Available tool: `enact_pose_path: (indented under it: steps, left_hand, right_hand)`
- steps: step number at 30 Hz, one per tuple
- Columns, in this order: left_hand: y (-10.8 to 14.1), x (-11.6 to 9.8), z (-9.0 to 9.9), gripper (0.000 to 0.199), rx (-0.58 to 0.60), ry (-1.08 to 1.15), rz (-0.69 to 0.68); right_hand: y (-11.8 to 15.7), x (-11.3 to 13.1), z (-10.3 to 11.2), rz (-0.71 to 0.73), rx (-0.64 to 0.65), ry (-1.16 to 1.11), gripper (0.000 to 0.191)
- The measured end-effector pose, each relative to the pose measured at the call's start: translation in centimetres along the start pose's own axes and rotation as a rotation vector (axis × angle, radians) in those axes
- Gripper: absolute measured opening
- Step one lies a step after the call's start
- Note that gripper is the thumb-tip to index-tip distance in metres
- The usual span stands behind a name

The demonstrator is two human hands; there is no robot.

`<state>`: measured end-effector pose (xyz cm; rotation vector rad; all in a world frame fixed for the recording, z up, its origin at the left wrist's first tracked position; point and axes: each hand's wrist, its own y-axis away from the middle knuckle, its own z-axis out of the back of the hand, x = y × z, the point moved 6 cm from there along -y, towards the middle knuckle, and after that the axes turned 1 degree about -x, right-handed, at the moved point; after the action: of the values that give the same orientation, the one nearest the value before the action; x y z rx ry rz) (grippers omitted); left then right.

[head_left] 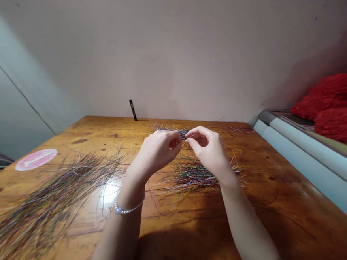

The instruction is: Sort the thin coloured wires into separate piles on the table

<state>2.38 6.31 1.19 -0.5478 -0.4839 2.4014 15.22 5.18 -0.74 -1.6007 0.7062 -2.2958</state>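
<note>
Pink disc (pixel 36 160) with white "1" (pixel 38 157), near coloured wires (pixel 66 187)

From my remote feed: human build, two bare hands, left (pixel 159 148) and right (pixel 208 147), fingers slim. Forearms uncovered in my view, left forearm (pixel 117 239) at 7 o'clock, right forearm (pixel 247 222) at 5. I log one worn item: bracelet (pixel 133 210) on left wrist, 7 o'clock. Single strand, small round beads, whitish, pearly sheen. One larger bead (pixel 118 210), pale lilac-blue, rounded, sits at the bracelet's 9 o'clock end. Far down at 7 o'clock I get a line across the left arm; crease or sleeve edge, can't tell. Nails too small to read.
</note>
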Motion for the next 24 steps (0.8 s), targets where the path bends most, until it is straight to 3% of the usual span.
enact_pose_path:
  steps: [6,12,17,24]
  left_hand:
    - [0.2,2.4,0.2,0.017,0.034,-0.229,0.173]
    - [1.1,6.1,1.5,0.017,0.062,-0.395,0.425]
    - [2.3,9.2,2.4,0.017,0.147,-0.397,0.625]
    - [3.5,12.5,1.7,0.021,0.268,-0.266,0.787]
  right_hand:
    - [0.2,-0.5,-1.1,0.0,0.127,0.13,0.011]
    - [1.2,-1.6,-2.7,-0.046,0.387,0.282,0.015]
    - [2.3,-3.0,-4.4,-0.057,0.681,0.416,0.029]
    - [2.4,-5.5,-5.9,-0.087,0.758,0.484,0.044]
